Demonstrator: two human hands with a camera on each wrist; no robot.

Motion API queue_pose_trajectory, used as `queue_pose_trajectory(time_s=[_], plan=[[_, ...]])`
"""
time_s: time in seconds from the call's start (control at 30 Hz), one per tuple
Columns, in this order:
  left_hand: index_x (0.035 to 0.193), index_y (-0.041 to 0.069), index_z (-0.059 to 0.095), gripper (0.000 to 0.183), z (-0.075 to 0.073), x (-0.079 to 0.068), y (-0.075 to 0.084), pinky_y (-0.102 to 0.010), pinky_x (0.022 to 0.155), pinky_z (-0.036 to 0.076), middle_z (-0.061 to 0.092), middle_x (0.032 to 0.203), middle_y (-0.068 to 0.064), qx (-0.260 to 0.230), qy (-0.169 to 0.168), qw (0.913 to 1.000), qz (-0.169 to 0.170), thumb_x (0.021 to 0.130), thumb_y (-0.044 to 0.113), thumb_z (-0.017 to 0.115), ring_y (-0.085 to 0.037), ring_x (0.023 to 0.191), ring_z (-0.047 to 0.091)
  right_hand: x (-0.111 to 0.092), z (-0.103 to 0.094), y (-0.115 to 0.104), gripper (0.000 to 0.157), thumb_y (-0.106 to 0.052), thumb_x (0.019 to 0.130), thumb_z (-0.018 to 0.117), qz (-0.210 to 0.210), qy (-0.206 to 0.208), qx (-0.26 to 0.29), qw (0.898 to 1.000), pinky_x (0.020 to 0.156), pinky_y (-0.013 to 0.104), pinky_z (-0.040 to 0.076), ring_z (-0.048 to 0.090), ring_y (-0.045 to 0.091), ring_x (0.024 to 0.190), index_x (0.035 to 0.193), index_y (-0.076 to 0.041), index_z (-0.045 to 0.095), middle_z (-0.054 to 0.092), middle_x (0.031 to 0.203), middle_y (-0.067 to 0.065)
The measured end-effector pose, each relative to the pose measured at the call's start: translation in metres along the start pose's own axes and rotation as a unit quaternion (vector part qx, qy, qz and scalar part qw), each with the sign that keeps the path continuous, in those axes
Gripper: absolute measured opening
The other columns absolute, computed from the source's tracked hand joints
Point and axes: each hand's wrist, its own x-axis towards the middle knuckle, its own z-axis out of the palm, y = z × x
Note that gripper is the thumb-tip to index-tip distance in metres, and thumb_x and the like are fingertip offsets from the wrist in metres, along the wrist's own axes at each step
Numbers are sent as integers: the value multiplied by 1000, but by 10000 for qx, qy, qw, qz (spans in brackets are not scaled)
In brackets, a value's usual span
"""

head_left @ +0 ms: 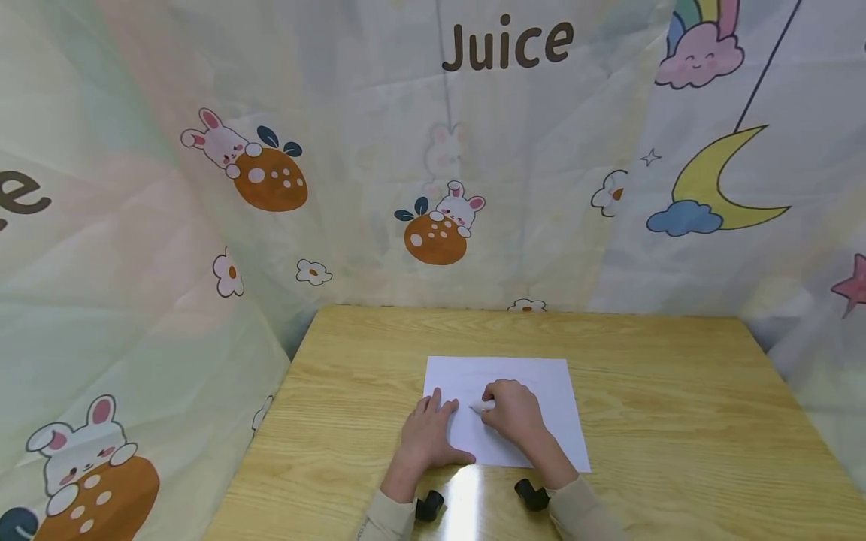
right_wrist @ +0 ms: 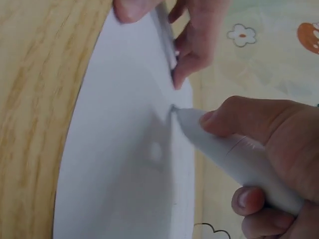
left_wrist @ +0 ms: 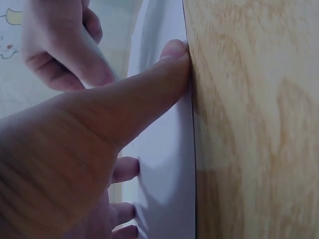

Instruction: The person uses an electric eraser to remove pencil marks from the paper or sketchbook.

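A white sheet of paper (head_left: pixel 551 398) lies on the wooden table, with faint marks toward its far side in the head view. My left hand (head_left: pixel 429 436) rests spread on the left part of the sheet, its thumb reaching along the near edge. Farther right, my right hand (head_left: pixel 517 413) grips a thick white pen (right_wrist: pixel 234 154) between thumb and curled fingers. The pen slants down to the left, and its dark narrow tip is right at the paper, a short way from the left fingers.
The wooden table (head_left: pixel 676 406) extends on both sides of the sheet. Behind it hangs a printed cloth (head_left: pixel 365 165) with rabbits, flowers and a moon; it also runs down the left side. Small black devices (head_left: pixel 531 496) sit at both wrists.
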Motion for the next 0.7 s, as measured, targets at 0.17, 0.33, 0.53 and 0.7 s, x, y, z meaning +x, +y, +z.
queue_pose_trajectory(time_s=[0.17,0.33,0.53,0.7], plan=[[141,17,51,103,1,1,-3,-48,103,37,33,151,-23,12,-79,10000,12,58,73,77,-38,134,34,-2,0,-1,15,-15,66,82,10,25,-77,10000,55,33,49,58,13,64,77,-13,72,67,75,-2],[139,17,53,102,-4,2,1,-47,102,38,35,150,-22,23,-87,10000,9,58,74,77,-38,134,35,0,-1,-1,15,-15,66,82,0,52,-59,10000,53,32,49,58,12,62,78,-13,73,67,75,-2],[139,17,53,104,-2,1,2,-47,103,38,35,150,-22,21,-104,9999,4,57,75,77,-37,134,35,-11,-4,1,14,-13,66,81,194,-58,48,9998,51,32,46,53,11,60,76,-13,71,66,75,-2],[139,16,53,103,0,-1,-1,-49,102,38,35,149,-23,-55,24,10000,53,58,74,77,-39,134,35,-13,-1,2,13,-13,65,78,69,206,42,9998,51,32,46,54,11,60,76,-14,71,66,75,-2]])
